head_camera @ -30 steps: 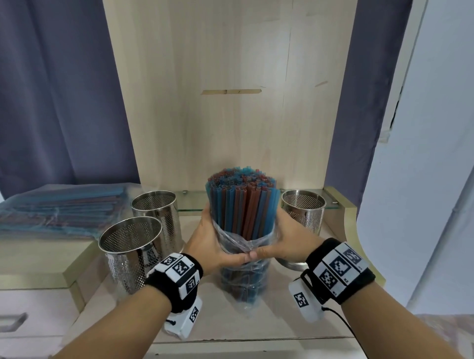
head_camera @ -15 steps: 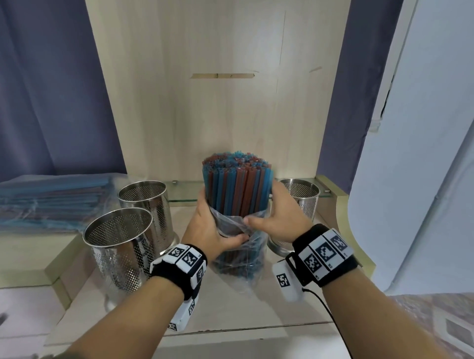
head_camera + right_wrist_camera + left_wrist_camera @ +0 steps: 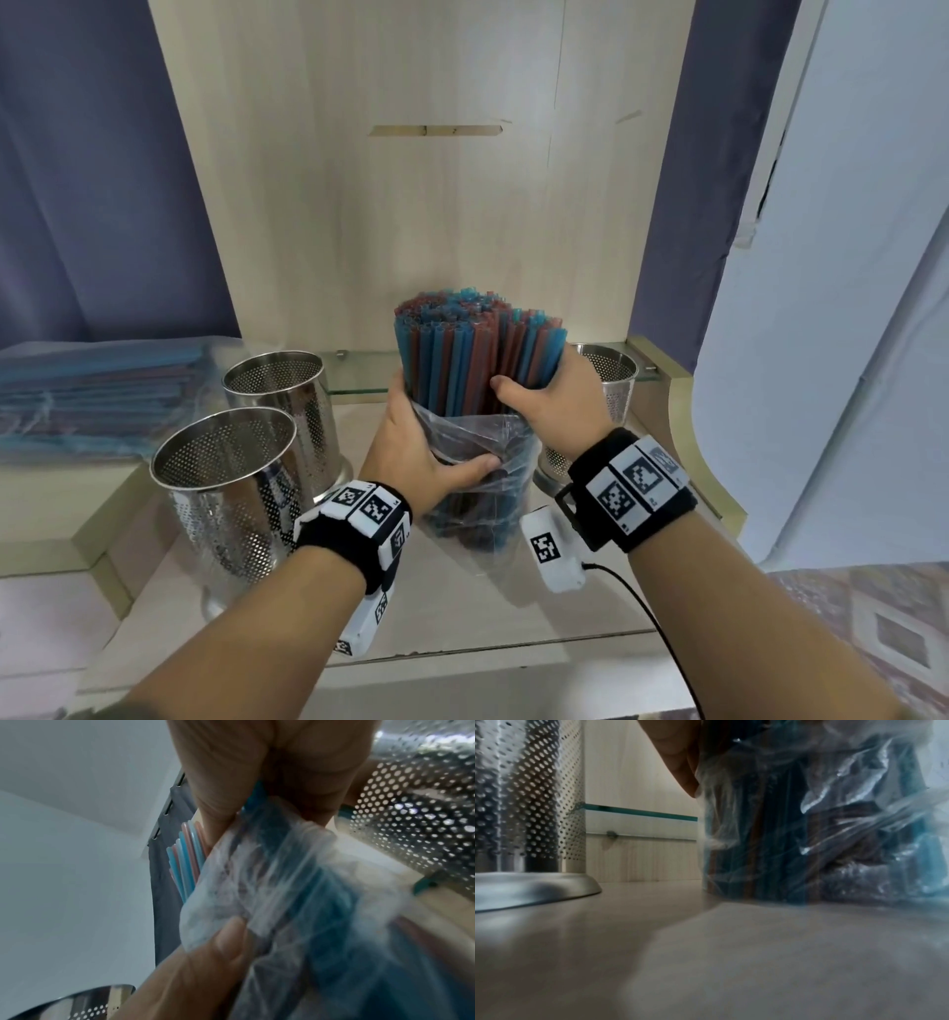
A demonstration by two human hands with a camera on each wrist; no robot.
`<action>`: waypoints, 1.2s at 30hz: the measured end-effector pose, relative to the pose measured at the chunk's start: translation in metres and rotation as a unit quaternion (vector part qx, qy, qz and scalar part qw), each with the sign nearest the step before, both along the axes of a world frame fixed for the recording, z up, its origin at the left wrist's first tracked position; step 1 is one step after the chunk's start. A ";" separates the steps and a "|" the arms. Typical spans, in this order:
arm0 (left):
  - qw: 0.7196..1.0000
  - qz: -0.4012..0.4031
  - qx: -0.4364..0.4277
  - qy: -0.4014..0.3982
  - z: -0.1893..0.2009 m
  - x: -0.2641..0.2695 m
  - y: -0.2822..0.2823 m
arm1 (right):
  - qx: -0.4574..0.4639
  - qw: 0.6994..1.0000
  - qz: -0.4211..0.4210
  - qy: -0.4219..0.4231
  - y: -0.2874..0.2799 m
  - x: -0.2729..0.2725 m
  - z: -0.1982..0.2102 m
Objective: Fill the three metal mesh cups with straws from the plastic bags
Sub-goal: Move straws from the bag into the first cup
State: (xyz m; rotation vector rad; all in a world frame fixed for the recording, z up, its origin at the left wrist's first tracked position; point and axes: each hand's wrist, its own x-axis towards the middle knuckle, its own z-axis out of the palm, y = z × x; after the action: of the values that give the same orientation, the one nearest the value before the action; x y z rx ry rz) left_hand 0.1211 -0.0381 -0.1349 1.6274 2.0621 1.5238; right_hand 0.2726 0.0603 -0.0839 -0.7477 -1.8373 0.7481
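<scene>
Two hands share one upright straw bundle (image 3: 477, 354): the right hand (image 3: 552, 406) curls round bare straws above the bunched plastic bag (image 3: 480, 452), which the left hand (image 3: 416, 442) clamps lower down. Best pull straight upward, bag pinned.

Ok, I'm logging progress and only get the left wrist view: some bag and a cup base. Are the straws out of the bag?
Observer: Not yet. In the head view the straws stand upright. Their tops are above the plastic bag and their lower ends are inside it.
Operator: What is the right hand doing?
Observer: The right hand grips the bare straws above the bag's mouth, and the left hand holds the bag lower down.
Operator: Is any cup filled?
Observer: No. The near left cup and far left cup show empty insides. The third cup is partly hidden behind the right hand, but no straws stick out of it.
</scene>
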 end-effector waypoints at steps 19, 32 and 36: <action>0.999 0.026 0.024 -0.023 -0.003 -0.003 0.003 | -0.071 0.997 0.029 -0.010 -0.008 -0.001 0.035; 0.999 0.024 0.028 -0.011 -0.002 -0.002 0.003 | -0.079 0.995 -0.027 0.063 -0.003 -0.003 0.075; 0.999 0.025 0.024 -0.014 -0.004 -0.004 0.004 | -0.092 0.990 -0.024 0.102 0.003 -0.001 0.089</action>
State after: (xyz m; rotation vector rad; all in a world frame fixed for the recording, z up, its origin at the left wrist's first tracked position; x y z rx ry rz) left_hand 0.1175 -0.0344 -0.1388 1.5708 2.0833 1.6141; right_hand 0.2713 0.0633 0.0056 -0.7995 -1.5754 0.9372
